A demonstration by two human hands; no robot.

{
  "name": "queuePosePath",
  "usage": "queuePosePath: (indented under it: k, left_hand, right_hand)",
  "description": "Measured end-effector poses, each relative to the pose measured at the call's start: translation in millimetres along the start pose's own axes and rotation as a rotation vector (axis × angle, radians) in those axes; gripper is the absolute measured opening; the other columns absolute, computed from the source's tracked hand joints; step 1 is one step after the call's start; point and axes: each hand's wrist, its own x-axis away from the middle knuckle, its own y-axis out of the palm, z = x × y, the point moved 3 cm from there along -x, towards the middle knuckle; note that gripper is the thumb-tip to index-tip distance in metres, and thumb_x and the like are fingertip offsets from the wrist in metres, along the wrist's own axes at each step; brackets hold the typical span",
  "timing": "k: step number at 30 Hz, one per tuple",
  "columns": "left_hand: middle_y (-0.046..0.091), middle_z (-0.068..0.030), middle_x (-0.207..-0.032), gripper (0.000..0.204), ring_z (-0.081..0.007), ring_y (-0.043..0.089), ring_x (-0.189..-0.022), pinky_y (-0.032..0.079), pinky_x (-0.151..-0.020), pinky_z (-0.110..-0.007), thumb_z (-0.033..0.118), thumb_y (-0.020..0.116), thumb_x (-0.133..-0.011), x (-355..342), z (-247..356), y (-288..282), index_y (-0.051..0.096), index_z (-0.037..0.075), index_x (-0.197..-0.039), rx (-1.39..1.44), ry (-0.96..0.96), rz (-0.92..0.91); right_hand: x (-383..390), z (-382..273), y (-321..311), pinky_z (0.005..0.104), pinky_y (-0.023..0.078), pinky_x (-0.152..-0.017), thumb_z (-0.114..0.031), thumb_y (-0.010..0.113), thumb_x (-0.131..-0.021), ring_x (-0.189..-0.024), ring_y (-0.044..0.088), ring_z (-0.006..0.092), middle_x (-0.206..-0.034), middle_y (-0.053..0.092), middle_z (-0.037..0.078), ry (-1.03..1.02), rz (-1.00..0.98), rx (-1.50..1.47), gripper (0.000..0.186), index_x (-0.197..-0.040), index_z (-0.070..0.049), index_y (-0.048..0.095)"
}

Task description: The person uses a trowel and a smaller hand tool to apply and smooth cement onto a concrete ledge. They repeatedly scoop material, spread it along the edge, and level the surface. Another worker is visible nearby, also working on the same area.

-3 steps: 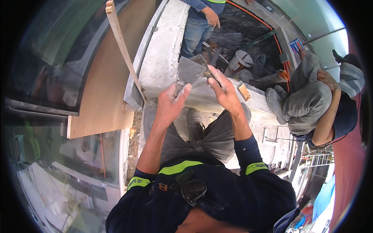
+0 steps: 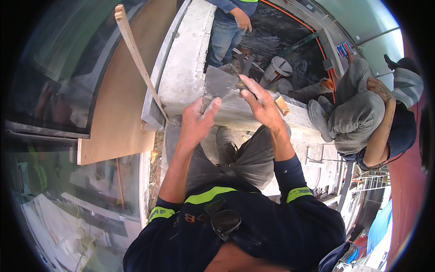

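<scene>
From afar I see the fingers of the left hand [image 2: 198,119] grasping a grey plate [image 2: 219,82] and those of the right hand [image 2: 263,106] a dark piece [image 2: 232,70], seemingly touching, above the pale ledge [image 2: 186,68]; both are lifted, what remains I cannot tell.

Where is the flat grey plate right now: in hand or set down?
In hand: the left hand grips the near end of the flat grey plate. Whether it touches the concrete ledge behind, I cannot tell.

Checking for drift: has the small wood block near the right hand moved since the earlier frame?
No, no visible shift either way: the wood block sits at the same spot on the pale ledge; the whole view slid slightly.
</scene>
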Motion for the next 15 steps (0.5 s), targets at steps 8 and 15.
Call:
queuePosePath:
  k: [8,15]
  left_hand:
    - [0.057,0.0029,-0.066,0.036,-0.0054,0.052,-0.057,0.041,-0.051,-0.028,0.037,0.073,-0.106,-3,18,9,0.071,0.002,-0.099,0.078,-0.051,-0.051]
    - [0.058,0.0026,-0.066,0.033,-0.0049,0.051,-0.059,0.041,-0.052,-0.027,0.034,0.071,-0.107,-18,51,5,0.067,0.002,-0.100,0.151,0.231,0.126]
  right_hand:
    - [-5,2,-10,0.0398,0.045,-0.115,-0.016,0.062,-0.110,-0.135,0.061,0.0290,-0.144,0.067,0.016,-0.057,0.020,0.005,0.043,-0.152,-0.007,0.060]
    - [14,44,32,0.0390,0.053,-0.099,-0.022,0.060,-0.112,-0.118,0.065,0.0236,-0.135,0.068,0.009,-0.154,-0.082,0.312,0.041,-0.150,-0.004,0.061]
